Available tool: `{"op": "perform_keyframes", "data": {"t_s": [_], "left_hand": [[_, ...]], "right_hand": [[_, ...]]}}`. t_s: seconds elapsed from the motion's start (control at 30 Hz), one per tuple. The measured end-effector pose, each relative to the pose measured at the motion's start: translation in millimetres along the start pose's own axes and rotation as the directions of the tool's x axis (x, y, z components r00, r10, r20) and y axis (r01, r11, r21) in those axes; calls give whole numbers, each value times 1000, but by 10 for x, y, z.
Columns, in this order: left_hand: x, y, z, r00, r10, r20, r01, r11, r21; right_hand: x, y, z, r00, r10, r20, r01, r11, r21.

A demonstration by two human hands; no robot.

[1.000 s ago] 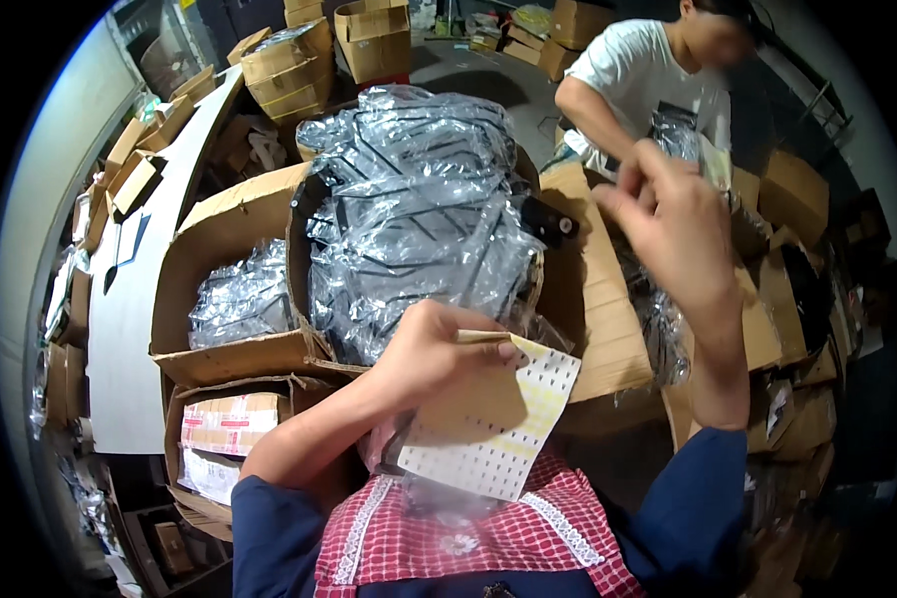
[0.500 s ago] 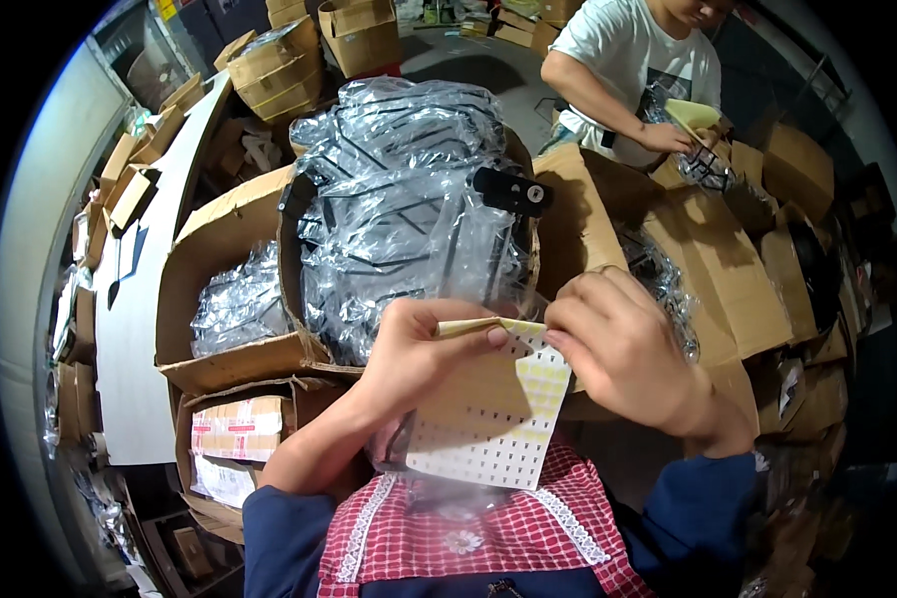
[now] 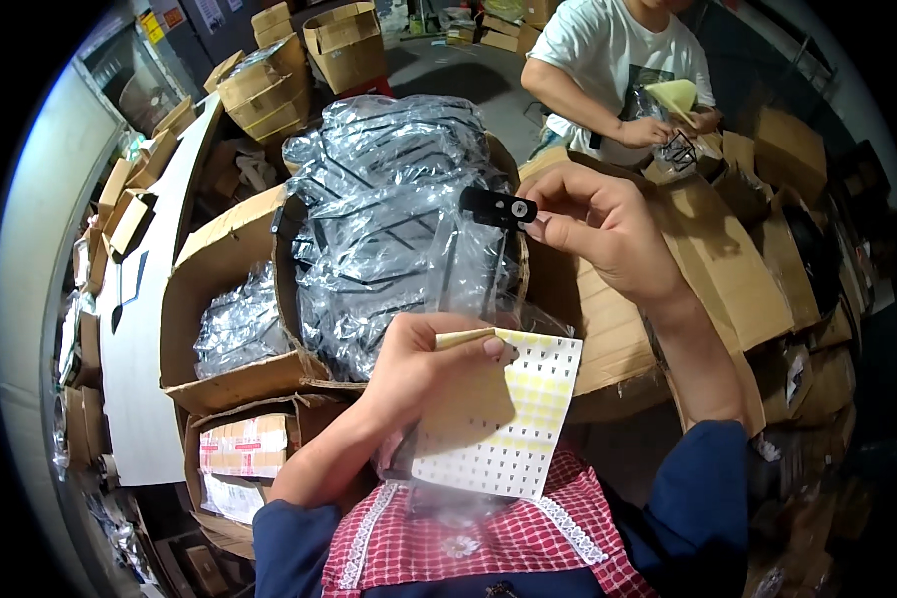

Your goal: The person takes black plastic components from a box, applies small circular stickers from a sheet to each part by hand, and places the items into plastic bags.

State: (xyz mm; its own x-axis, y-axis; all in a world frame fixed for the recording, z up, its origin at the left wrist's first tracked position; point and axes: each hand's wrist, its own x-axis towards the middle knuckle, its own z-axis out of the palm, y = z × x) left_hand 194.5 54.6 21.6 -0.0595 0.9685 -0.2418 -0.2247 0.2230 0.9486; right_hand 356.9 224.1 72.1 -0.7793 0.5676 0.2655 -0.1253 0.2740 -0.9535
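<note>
My left hand (image 3: 419, 364) is closed on a white sheet of small stickers (image 3: 508, 439), thumb on top at its upper edge. Some sticker rows look yellow, others show small dark marks. Beyond the sheet, a black flat bracket end (image 3: 483, 205) sticks out of a clear plastic bag (image 3: 463, 264). A round pale sticker (image 3: 519, 208) sits near the bracket's right tip. My right hand (image 3: 603, 234) pinches at that tip, thumb below and forefinger above; whether a loose sticker is between the fingers is hidden. The bag's lower part passes behind the sheet.
Bagged black metal parts (image 3: 389, 159) fill a carton ahead. A smaller carton (image 3: 184, 334) stands left, beside a long pale table (image 3: 145, 389). Open cartons (image 3: 713, 269) crowd the right. Across from me, a person in a white shirt (image 3: 608, 60) handles a bagged black part.
My right hand has left the sheet's upper right corner and moved up and forward to the bracket tip. My left hand still holds the sheet; the view has shifted slightly.
</note>
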Motion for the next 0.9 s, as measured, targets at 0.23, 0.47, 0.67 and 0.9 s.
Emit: {"op": "perform_keyframes", "data": {"t_s": [0.23,0.47,0.67,0.9], "left_hand": [[18,-43,6,999,41,-2,-41,998,-37],[-92,79,-158,995,86,-52,-89,995,-53],[-405,755,-1799,821,460,-339,-346,872,346],[-788,1225,-3884,845,324,-425,81,708,701]], "right_hand": [[59,-4,97,969,-232,-90,175,893,-414],[403,153,-264,983,-90,-158,-16,821,-571],[-166,399,-934,901,173,-397,-338,855,-394],[-1059,978,-1770,734,422,-533,-545,833,-91]]}}
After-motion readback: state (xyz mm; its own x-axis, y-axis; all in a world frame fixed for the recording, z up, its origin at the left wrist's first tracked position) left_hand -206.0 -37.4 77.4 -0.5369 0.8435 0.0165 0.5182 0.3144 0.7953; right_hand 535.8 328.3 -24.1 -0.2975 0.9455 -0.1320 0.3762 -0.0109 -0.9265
